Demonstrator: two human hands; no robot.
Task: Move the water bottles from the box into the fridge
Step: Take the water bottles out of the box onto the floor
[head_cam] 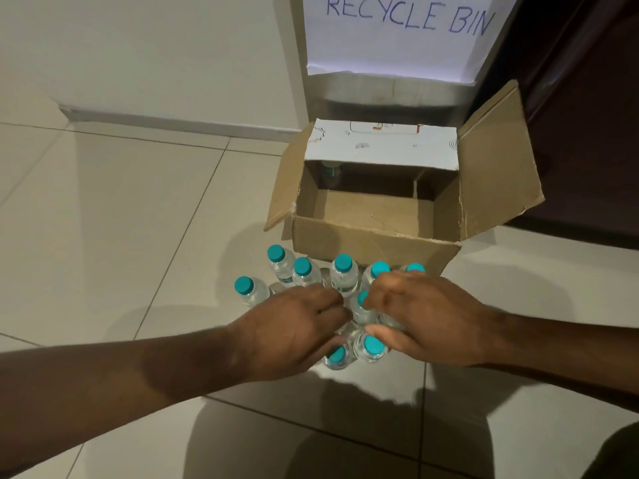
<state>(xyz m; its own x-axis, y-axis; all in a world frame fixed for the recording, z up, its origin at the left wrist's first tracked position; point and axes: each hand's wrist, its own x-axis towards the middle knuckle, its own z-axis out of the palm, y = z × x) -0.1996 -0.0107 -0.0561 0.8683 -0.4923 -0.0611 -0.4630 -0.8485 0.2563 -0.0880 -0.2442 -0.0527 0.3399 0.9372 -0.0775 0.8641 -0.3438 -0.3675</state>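
Note:
Several clear water bottles (344,274) with teal caps stand clustered on the tiled floor just in front of an open cardboard box (375,242). One more bottle (331,172) stands in the box's far left corner, in shadow. My left hand (294,331) reaches into the cluster from the left, its fingers curled against the bottles. From the right, my right hand (427,316) has its fingers wrapped around bottles in the middle of the group. Both hands cover part of the cluster, so which bottles each one grips is hidden.
Behind the box stands a metal bin (390,95) with a paper sign (397,36) reading "RECYCLE BIN". A dark wooden surface (587,133) lies to the right. The box's flaps stick out left and right. Pale floor tiles (121,219) spread to the left.

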